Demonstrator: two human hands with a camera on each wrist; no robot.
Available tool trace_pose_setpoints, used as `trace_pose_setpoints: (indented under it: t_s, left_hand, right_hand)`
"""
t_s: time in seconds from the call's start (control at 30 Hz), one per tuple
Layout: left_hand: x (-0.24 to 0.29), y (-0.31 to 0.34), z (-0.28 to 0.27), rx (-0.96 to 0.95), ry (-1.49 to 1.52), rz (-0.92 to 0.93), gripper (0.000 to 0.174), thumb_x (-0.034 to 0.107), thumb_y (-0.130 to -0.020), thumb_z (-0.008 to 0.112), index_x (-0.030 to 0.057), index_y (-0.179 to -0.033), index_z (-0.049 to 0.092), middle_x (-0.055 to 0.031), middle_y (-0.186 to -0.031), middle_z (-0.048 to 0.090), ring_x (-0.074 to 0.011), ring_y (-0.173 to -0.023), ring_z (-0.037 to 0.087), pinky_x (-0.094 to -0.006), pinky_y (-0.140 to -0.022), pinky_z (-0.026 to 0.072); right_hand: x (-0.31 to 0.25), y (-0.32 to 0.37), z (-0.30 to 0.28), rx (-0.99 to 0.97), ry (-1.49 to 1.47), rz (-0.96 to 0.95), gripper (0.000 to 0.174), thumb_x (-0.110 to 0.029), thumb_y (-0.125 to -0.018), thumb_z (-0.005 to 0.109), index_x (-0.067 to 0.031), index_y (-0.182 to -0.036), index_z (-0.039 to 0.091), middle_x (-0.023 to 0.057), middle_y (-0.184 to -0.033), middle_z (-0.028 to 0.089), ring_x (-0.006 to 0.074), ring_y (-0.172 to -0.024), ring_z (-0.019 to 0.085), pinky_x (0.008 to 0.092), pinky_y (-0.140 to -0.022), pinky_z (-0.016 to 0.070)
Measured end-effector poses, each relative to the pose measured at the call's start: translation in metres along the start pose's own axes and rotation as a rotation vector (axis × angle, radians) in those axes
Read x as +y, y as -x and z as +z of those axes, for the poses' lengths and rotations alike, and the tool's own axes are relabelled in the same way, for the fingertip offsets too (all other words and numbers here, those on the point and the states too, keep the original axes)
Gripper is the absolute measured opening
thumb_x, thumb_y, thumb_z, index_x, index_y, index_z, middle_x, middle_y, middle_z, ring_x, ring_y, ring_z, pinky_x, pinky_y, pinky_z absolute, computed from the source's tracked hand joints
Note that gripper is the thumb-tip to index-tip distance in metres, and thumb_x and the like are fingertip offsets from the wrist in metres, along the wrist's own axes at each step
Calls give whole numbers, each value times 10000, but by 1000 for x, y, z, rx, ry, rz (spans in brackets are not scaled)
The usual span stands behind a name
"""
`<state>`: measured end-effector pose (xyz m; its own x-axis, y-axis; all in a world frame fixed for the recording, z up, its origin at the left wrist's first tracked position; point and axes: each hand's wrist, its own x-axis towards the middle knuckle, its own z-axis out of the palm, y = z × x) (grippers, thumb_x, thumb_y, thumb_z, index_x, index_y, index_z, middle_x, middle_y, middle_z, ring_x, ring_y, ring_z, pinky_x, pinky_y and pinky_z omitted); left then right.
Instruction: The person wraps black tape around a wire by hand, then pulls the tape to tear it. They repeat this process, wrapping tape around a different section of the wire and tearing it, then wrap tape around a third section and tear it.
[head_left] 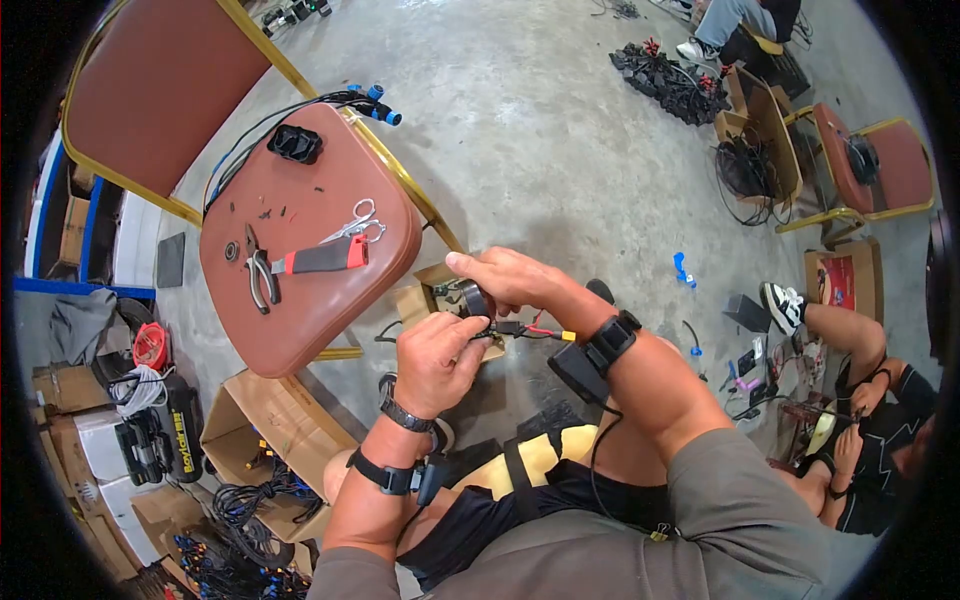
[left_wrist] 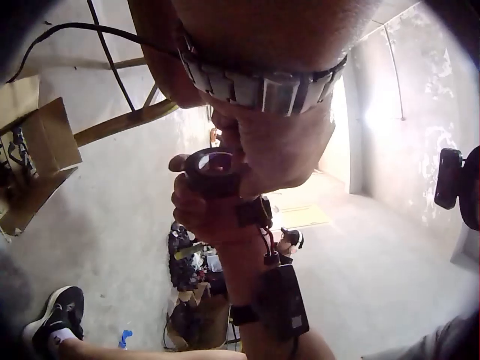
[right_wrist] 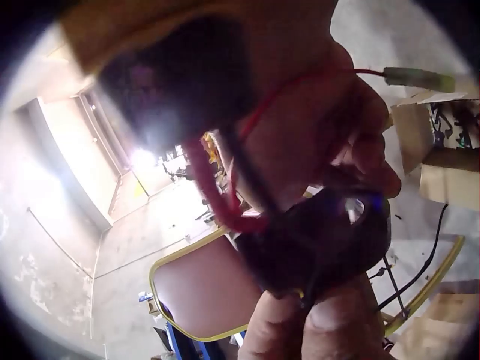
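Observation:
Both hands meet at a round black ring-like object, perhaps a tape roll (head_left: 477, 299) (left_wrist: 213, 171). My right hand (head_left: 512, 281) (left_wrist: 201, 216) (right_wrist: 307, 131) curls round it, thumb extended. From below, my left hand (head_left: 437, 362) (left_wrist: 281, 146) pinches the near side with thumb and forefinger; its fingertips (right_wrist: 330, 326) press the underside of a dark part (right_wrist: 307, 244) in the right wrist view. A red and black wire pair (right_wrist: 217, 195) joins that part. A thin red wire and a yellow-ended connector (head_left: 568, 337) stick out beside the right wrist. Exact finger contact is partly hidden.
A brown chair seat (head_left: 310, 220) at left bears pliers (head_left: 262, 278), scissors (head_left: 362, 220), a red-black handled tool (head_left: 325, 256) and a black tray (head_left: 295, 144). Below the hands is a small open carton (head_left: 410, 305); a larger box (head_left: 275, 415) holds cables. Another person (head_left: 880, 430) sits at right.

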<state>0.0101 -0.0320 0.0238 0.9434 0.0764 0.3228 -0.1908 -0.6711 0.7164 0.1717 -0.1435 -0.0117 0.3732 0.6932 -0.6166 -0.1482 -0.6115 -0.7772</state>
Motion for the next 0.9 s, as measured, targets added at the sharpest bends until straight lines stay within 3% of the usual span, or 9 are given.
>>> trace_pose_setpoints:
  t_s: [0.13, 0.27, 0.33, 0.43, 0.57, 0.7, 0.8, 0.87, 0.9]
  left_hand:
    - [-12, 3, 0, 22, -4, -47, 187, 18, -751, 750, 32, -929, 694, -113, -728, 624, -287, -629, 608, -366, -565, 467]
    - [-19, 4, 1, 138, 150, -245, 143, 3, -807, 724, -5, -949, 702, -79, -731, 625, -163, -652, 574, -278, -605, 452]
    - [-25, 7, 0, 165, 144, -388, 141, 22, -804, 720, -12, -938, 696, -124, -774, 674, -201, -640, 634, -303, -611, 493]
    - [-38, 13, 5, 200, 253, -496, 130, 26, -827, 715, -32, -942, 698, -77, -794, 693, -128, -660, 611, -279, -637, 493]
    - [-42, 13, 2, 198, 494, -716, 118, 28, -857, 712, -35, -954, 693, 6, -770, 652, -68, -683, 582, -244, -620, 466]
    - [-45, 10, 1, 247, 595, -753, 103, 22, -872, 708, -15, -966, 685, 29, -734, 616, -43, -622, 550, -216, -559, 436]
    - [-46, 8, 0, 338, 648, -744, 78, 29, -879, 706, 5, -946, 674, 34, -664, 590, -28, -524, 503, -201, -461, 417]
    - [-48, 8, -1, 359, 675, -753, 89, 54, -894, 713, 17, -957, 662, 32, -642, 584, -33, -506, 501, -197, -444, 414]
    - [-47, 8, -1, 361, 674, -752, 89, 54, -894, 713, 17, -957, 662, 32, -642, 584, -33, -506, 501, -197, -444, 414]
  right_hand:
    - [9, -6, -5, 28, -34, -92, 726, -637, -978, 431, 17, -791, 685, 95, -654, 636, 176, -562, 595, 321, -507, 473]
    - [3, -2, -13, 144, -117, -134, 555, -514, -1010, 491, -3, -970, 704, 79, -834, 693, 138, -649, 615, 292, -564, 508]
    - [3, -3, -16, 165, -215, -156, 453, -430, -1010, 548, -11, -955, 710, 61, -870, 693, 118, -714, 619, 279, -616, 513]
    - [9, -12, -20, 430, -234, -527, 312, -290, -972, 632, -3, -861, 688, -2, -712, 602, 77, -672, 519, 280, -593, 446]
    - [-7, 17, -28, 610, -92, -572, 263, -243, -923, 665, 8, -854, 700, -5, -699, 608, 70, -667, 524, 283, -588, 446]
    - [-10, 35, -35, 419, -82, -508, 256, -227, -908, 656, 7, -821, 712, 11, -710, 641, 62, -686, 549, 269, -598, 454]
    - [-8, 38, -28, 154, -37, -348, 235, -210, -883, 650, 1, -816, 727, 68, -728, 689, 115, -690, 606, 305, -632, 492]
    - [-2, 29, -15, 120, 232, -486, 234, -220, -868, 660, 4, -880, 731, 129, -797, 713, 230, -718, 655, 367, -687, 521]
    - [5, 21, -7, 107, 280, -614, 295, -218, -859, 664, -9, -1064, 699, 182, -952, 710, 336, -836, 669, 412, -780, 526]
